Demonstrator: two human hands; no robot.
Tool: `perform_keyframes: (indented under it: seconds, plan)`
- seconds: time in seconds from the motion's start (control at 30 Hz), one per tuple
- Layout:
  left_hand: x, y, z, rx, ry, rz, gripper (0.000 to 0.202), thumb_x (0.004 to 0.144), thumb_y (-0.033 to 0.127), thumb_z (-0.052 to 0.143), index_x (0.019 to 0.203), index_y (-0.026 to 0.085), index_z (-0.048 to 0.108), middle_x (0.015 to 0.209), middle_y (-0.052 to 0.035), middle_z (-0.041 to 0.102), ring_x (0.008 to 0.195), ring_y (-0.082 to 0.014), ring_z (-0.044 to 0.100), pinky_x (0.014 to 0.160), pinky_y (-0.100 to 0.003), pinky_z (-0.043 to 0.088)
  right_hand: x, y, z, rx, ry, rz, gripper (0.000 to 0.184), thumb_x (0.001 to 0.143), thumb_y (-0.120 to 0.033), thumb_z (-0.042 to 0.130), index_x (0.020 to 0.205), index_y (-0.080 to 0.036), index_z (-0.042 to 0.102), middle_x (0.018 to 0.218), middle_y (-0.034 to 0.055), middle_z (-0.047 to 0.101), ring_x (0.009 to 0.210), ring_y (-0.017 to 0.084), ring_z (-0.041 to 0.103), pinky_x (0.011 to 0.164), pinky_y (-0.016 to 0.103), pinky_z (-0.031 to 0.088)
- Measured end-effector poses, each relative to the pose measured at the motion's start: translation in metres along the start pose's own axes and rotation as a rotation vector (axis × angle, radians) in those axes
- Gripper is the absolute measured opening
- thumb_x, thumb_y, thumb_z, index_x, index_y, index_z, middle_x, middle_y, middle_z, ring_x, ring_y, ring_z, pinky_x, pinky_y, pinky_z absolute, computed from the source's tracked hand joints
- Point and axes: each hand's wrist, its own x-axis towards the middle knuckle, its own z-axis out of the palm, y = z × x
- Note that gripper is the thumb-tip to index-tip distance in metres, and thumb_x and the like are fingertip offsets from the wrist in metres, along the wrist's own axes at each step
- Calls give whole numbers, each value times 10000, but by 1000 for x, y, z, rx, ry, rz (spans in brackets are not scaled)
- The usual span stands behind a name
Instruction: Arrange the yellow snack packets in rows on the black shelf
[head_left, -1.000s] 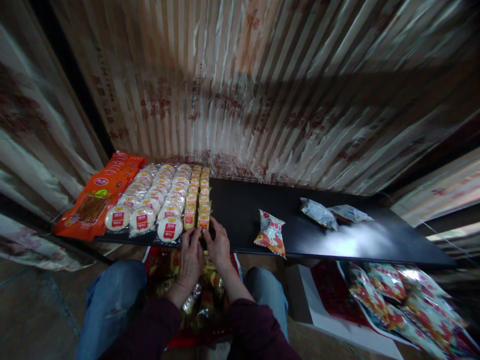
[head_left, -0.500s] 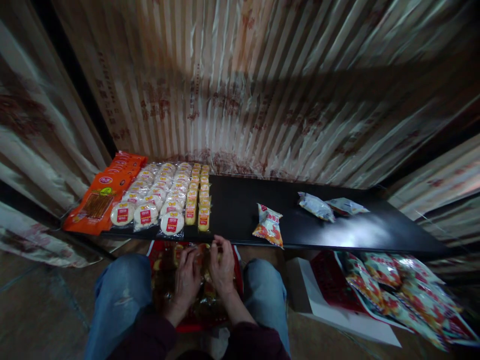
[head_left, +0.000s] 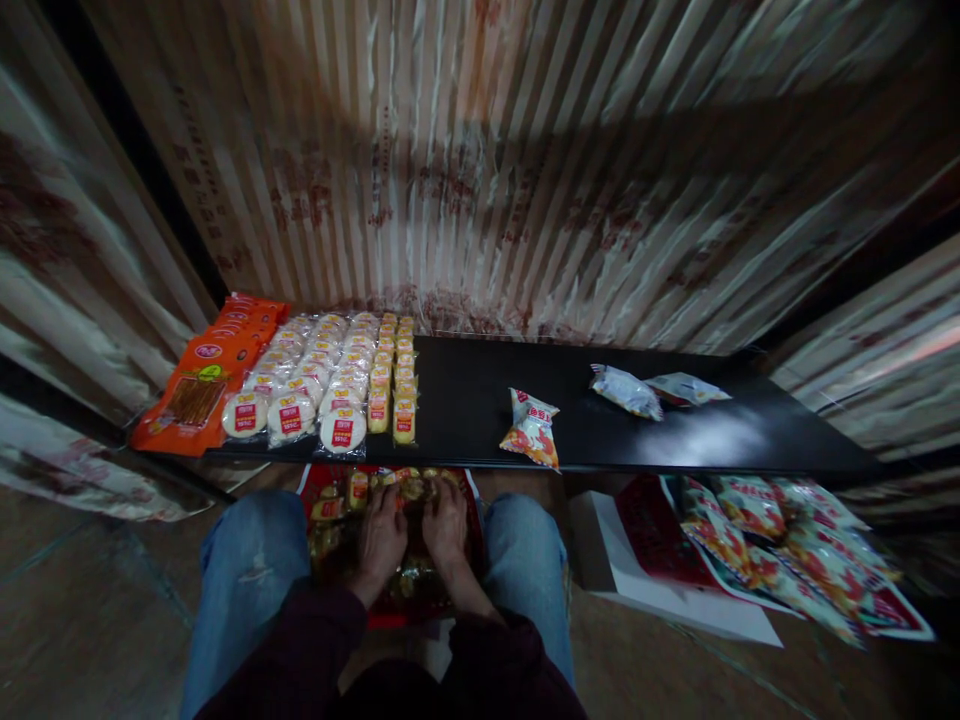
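Note:
My left hand (head_left: pixel 381 540) and my right hand (head_left: pixel 445 528) rest side by side in a red box (head_left: pixel 390 545) of small yellow snack packs between my knees. Both hands curl over the packs; what the fingers grip is hidden. Just above the box, on the black shelf (head_left: pixel 480 420), stand two rows of small yellow snack packs (head_left: pixel 395 385). To their left lie rows of round white cakes (head_left: pixel 315 385) and flat orange packets (head_left: pixel 214 375).
A single red and yellow snack bag (head_left: pixel 531 428) stands mid-shelf, and two pale bags (head_left: pixel 652 390) lie further right. A white box with several red and yellow bags (head_left: pixel 780 550) sits on the floor at the right. Plastic-wrapped striped panels form the wall behind.
Both hands have drawn back from the front of the yellow rows on the shelf and dropped into the red box. The view has tilted down a little.

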Motion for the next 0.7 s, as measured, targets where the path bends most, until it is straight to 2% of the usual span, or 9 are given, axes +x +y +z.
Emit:
perform_keyframes:
  seconds: [0.1, 0.27, 0.47, 0.6, 0.7]
  plan:
    - [10, 6, 3, -25, -11, -61, 464, 784, 116, 411, 1239, 114, 506, 1322, -182, 496, 1207, -232, 502, 989, -389, 422, -1, 11, 8, -57, -42, 7, 459, 729, -77, 434, 1139, -151, 624, 1119, 158, 628, 1035, 303, 562, 893, 439, 427]
    - [19, 11, 13, -128, -90, -118, 437, 788, 105, 424, 1213, 121, 527, 1242, -165, 579, 1161, -217, 541, 1005, -377, 395, -2, 12, 11, -177, -122, -45, 498, 712, -77, 486, 1188, -162, 604, 1143, 160, 629, 1049, 311, 558, 904, 434, 410]
    - [25, 12, 10, -357, -42, -414, 437, 800, 126, 482, 1236, 106, 488, 1240, -149, 581, 1139, -187, 545, 991, -283, 376, 0, -3, 0, -274, -244, -8, 453, 774, -74, 437, 1191, -127, 605, 1150, 136, 620, 1093, 290, 534, 964, 382, 381]
    - [27, 12, 3, -534, -9, -483, 434, 758, 121, 554, 1191, 159, 531, 1192, -113, 612, 1097, -187, 558, 942, -281, 413, -1, -8, -4, -228, -239, 11, 419, 788, -90, 445, 1161, -148, 627, 1145, 136, 611, 1092, 273, 543, 971, 358, 399]
    - [27, 13, 1, -710, 36, -543, 454, 721, 128, 604, 1170, 180, 554, 1172, -100, 618, 1040, -187, 583, 848, -264, 464, -2, -9, -6, -145, -210, 49, 435, 774, -69, 440, 1165, -135, 618, 1161, 143, 596, 1083, 247, 565, 942, 318, 434]
